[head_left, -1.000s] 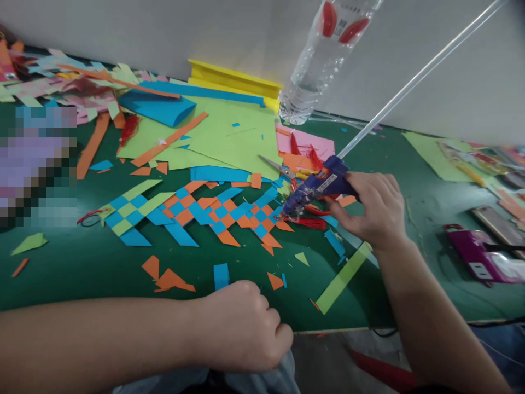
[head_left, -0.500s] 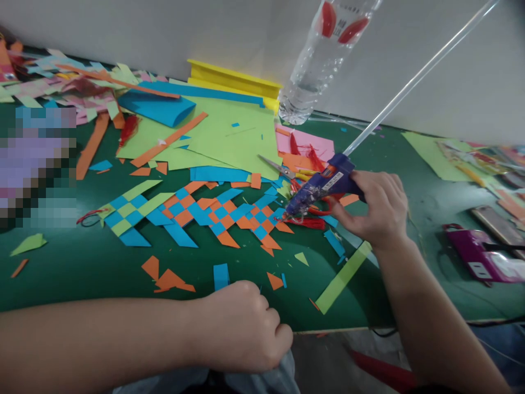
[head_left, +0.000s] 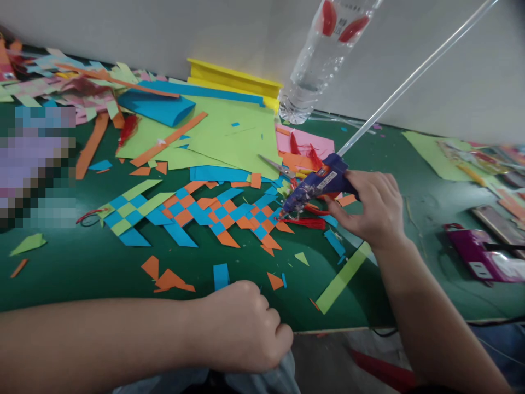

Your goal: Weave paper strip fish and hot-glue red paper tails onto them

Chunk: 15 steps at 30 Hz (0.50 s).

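Note:
A blue glue gun (head_left: pixel 322 183) with a long clear glue stick (head_left: pixel 414 82) rising from its back is held in my right hand (head_left: pixel 371 208). Its nozzle meets the right end of a row of woven paper fish shapes (head_left: pixel 223 215) in blue, orange and green, by the top of a red tassel (head_left: pixel 307 222). A red cord loop (head_left: pixel 91 216) lies at the row's left end. My left hand (head_left: pixel 246 325) is a closed fist at the table's front edge, beside a small blue paper piece (head_left: pixel 221 275); whether it holds anything is hidden.
Scissors (head_left: pixel 276 166) lie behind the glue gun. Green sheets (head_left: pixel 238 139), a yellow strip (head_left: pixel 233 79) and a water bottle (head_left: pixel 315 65) are at the back. Paper scraps (head_left: pixel 74 87) pile up at the back left. A purple case (head_left: pixel 478 254) lies at the right.
My right hand and the glue gun have shifted slightly to the left, the nozzle staying near the fish row's right end. My left hand has not moved.

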Available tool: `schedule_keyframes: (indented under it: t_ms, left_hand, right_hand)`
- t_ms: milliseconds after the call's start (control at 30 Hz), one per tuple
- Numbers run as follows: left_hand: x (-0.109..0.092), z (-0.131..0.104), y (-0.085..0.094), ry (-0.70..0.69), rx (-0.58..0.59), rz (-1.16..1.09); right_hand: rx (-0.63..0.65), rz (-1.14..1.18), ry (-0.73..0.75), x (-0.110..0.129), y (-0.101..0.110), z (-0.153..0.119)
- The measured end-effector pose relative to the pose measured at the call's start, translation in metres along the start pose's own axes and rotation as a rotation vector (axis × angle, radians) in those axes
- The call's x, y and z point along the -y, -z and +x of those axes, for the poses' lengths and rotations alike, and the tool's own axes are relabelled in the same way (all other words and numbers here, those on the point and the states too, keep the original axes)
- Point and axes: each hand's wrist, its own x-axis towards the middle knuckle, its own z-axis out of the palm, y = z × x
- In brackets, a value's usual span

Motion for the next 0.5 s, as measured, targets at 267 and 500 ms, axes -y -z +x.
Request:
schedule_keyframes:
  t_ms: [267, 500]
  left_hand:
    - [0.0001, 0.0005, 0.0007, 0.007, 0.000, 0.012]
    - [-0.0002, 0.0006, 0.0020, 0.000, 0.019, 0.001]
  right_hand:
    - [0.004, -0.012, 0.007, 0.0000, -0.0006, -0.0010]
    - [0.011, -0.007, -0.060, -0.0027, -0.0008, -0.0037]
